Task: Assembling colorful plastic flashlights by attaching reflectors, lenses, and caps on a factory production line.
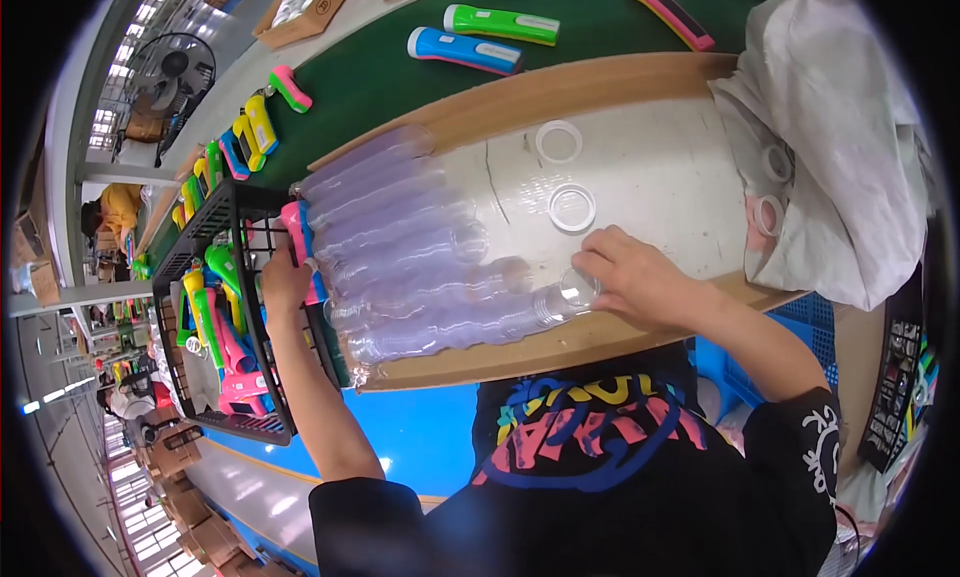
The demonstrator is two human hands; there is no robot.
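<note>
My left hand is at the right rim of a black basket, its fingers closed around a pink-and-blue flashlight and partly hiding it. My right hand pinches a clear plastic lens cup at the right end of the nearest stack. Several rows of nested clear, purplish lens cups lie side by side in a shallow cardboard tray. Two white rings, one ring farther off and another ring nearer, lie on the tray's white bottom.
The black basket at left holds several colourful flashlights. Beyond the tray, a blue flashlight, a green flashlight and a pink one lie on a green belt. A white plastic bag with rings covers the tray's right end.
</note>
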